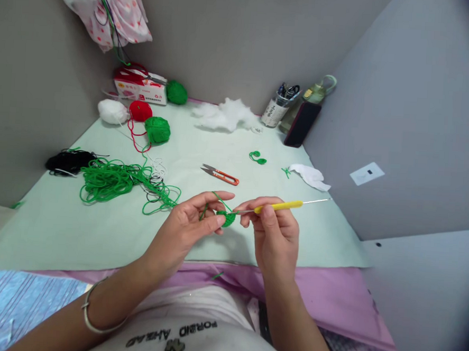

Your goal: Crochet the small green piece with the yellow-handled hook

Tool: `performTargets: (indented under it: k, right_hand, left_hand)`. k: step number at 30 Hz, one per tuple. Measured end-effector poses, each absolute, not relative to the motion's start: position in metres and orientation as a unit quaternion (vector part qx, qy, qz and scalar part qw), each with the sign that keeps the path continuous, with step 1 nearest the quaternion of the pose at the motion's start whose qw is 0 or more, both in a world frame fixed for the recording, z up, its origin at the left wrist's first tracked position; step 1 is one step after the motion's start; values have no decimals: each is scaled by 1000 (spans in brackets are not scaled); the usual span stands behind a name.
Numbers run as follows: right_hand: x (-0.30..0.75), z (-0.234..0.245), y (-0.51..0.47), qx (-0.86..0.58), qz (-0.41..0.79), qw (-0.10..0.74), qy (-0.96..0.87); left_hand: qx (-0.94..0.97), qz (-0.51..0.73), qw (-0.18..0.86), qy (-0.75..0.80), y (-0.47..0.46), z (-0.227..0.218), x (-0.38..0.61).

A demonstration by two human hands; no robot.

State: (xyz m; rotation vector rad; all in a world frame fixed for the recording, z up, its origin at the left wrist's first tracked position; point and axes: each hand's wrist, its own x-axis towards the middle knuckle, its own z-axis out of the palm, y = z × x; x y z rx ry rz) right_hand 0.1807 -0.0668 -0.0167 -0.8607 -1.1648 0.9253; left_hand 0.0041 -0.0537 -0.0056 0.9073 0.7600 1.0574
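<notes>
My left hand (188,220) pinches a small round piece of green crochet (227,218) between thumb and fingers, with green yarn running over the raised index finger. My right hand (276,231) is closed around the yellow handle of a crochet hook (284,206). One metal end of the hook reaches left to the top edge of the crochet piece; the other end points right into the air. Whether its tip is inside a stitch I cannot tell. A loose heap of green yarn (110,181) lies left of my hands. Orange-handled thread snips (221,174) lie just beyond them.
At the back left are a green yarn ball (158,130), a red ball (140,111), a white ball (113,112) and a box (140,89). White stuffing (226,114) lies at the back. A pen cup (276,110), a bottle (314,93) and a phone (302,124) stand back right.
</notes>
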Motion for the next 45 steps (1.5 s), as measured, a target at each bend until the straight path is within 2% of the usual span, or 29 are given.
performTargets:
  k: [4, 10, 13, 22, 28, 33, 36, 41, 45]
  right_hand:
    - [180, -13, -73, -409, 324, 634, -571]
    - [176, -18, -82, -367, 48, 550, -749]
    - [173, -24, -81, -346, -50, 537, -768]
    - [173, -34, -80, -312, -102, 537, -777]
    - [170, -43, -77, -334, -144, 529, -767]
    - [170, -50, -74, -352, -112, 550, -749]
    - [173, -42, -76, -367, -12, 573, -732]
    - [174, -21, -80, -382, 229, 667, -597]
    - [174, -13, -82, -380, 313, 696, -522]
  left_hand:
    - [440, 479, 660, 374, -54, -7, 4]
    - [518, 527, 514, 436, -58, -9, 10]
    - [521, 546, 485, 442, -59, -10, 12]
    - [528, 576, 448, 434, -59, -7, 12]
    - [460, 537, 561, 431, -63, -2, 14]
    - [348, 501, 703, 366, -58, -4, 11]
    - [280, 451, 782, 327, -52, -5, 7]
    - [289, 468, 771, 321, -47, -2, 1]
    - [326, 485, 741, 330, -47, 4, 0]
